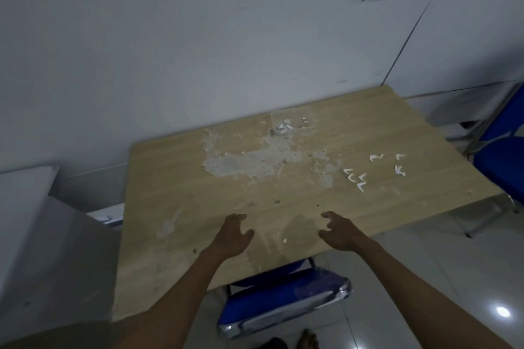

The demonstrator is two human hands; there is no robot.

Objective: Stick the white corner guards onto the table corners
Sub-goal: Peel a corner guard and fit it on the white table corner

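Here, a worn wooden table [170, 178] meets white wall [170, 37]

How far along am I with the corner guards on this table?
Nothing looks done: the visible table corners are bare. Both your left hand and right hand hover over the tabletop, holding nothing. The white corner guards lie loose on the right side, all left to stick on.
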